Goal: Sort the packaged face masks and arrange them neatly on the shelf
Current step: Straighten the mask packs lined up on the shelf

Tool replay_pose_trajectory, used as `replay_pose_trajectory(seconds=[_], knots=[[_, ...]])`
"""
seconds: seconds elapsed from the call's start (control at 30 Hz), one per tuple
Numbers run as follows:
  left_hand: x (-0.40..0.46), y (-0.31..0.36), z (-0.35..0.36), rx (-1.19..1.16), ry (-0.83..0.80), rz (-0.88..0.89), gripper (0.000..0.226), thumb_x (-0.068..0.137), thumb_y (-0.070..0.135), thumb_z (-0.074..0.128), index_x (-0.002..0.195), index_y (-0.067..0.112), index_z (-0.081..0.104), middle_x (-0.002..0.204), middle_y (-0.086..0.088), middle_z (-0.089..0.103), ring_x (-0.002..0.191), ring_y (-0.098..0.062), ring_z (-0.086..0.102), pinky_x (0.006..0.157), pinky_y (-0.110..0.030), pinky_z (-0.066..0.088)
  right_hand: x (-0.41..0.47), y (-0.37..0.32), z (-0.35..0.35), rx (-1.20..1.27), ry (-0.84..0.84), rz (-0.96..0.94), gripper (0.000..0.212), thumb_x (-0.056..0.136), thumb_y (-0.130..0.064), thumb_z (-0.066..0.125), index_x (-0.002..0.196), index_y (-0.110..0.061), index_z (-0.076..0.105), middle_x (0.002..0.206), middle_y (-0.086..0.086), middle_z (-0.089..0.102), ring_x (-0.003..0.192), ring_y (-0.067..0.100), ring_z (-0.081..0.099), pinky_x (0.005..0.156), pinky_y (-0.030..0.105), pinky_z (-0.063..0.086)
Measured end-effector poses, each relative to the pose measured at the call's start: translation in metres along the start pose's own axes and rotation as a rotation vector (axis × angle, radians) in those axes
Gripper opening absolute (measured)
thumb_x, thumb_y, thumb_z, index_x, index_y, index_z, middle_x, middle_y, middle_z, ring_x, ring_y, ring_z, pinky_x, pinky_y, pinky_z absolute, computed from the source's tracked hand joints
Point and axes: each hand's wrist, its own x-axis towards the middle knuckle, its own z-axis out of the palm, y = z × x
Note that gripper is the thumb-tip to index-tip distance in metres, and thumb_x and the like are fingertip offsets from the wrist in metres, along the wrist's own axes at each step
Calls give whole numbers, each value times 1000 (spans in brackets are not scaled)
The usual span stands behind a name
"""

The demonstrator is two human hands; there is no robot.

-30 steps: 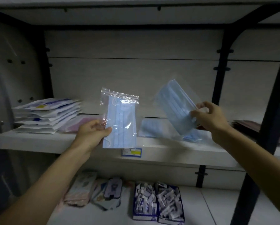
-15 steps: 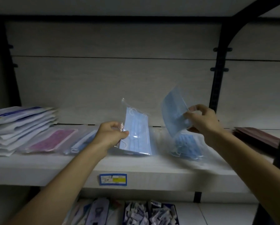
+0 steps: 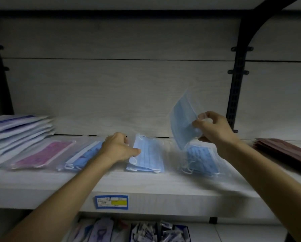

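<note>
Far out past my left grip: stack of white packets (image 3: 18,133), piled a bit askew at the shelf's end. Nearer, a pink mask pack (image 3: 45,153) lying flat, then a darker blue pack (image 3: 84,157) partly under my left wrist.

Left hand (image 3: 119,148): fingers and thumb curled on the upper left edge of a light blue mask pack (image 3: 145,157). The pack lies flat on the shelf (image 3: 146,186), just off my thumb side. Grip narrow, pinching the bag edge, not the masks inside.

Between the two hands, bare shelf board. Below the front edge, a price label (image 3: 111,202).

Right hand (image 3: 214,127): fingertips pinch a second blue mask pack (image 3: 182,119), held up off the shelf and tilted, lower corner hanging just above a pile of blue packs (image 3: 200,160) lying directly beneath this grip. Beyond, to the right, dark red packs (image 3: 284,151).

Judged step: setting the left pack down square, right pack not yet placed.

Risks:
- Slick plastic; a pinch on one edge could let the raised pack slip and land crooked on the pile.
- The pile under my right grip sits loose and near the front edge; a drop onto it may slide packs off the shelf.
- My left wrist could drag the darker blue pack out of line.
- Dim light; similar blues are easy to mis-sort.
</note>
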Motion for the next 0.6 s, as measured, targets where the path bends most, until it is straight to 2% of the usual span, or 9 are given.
replay_pose_trajectory(seconds=[0.07,0.13,0.3,0.43,0.53,0.6], knots=[[-1,-2,-2,60,27,6,58,75,49,73,117,13,57,114,-4,61,100,-21,57,75,-27,43,-1,-1,3,1,-7,-4,10,87,-10,63,85,-16,56,89,4,57,88,25,61,87,46,56],[-1,-7,-3,75,68,22,66,76,56,69,126,15,53,120,-4,61,108,-22,56,76,-24,39,-3,-3,8,3,-21,-4,11,88,-9,62,84,-16,55,88,4,57,86,24,60,87,46,56],[-4,-20,-15,66,141,52,50,79,56,65,115,22,58,112,-4,66,109,-24,56,78,-28,40,-10,-6,29,15,-56,7,12,87,-8,62,84,-17,55,88,5,57,93,31,63,88,50,55],[-6,-31,-29,55,216,125,35,83,46,66,110,24,61,106,-2,67,102,-23,60,83,-29,45,-15,-11,50,21,-56,11,14,86,-9,62,79,-18,54,83,5,57,81,24,60,81,42,56],[-4,-38,-40,90,246,196,30,84,40,65,109,24,62,102,0,67,103,-23,59,84,-28,43,-19,-16,69,44,-56,6,15,85,-8,63,78,-18,53,79,6,57,71,18,55,68,34,51],[-3,-42,-48,130,266,236,29,85,38,64,110,22,63,103,-1,66,105,-24,59,87,-30,42,-23,-19,81,53,-51,10,14,85,-8,63,80,-17,54,76,4,56,66,15,53,67,33,49]])
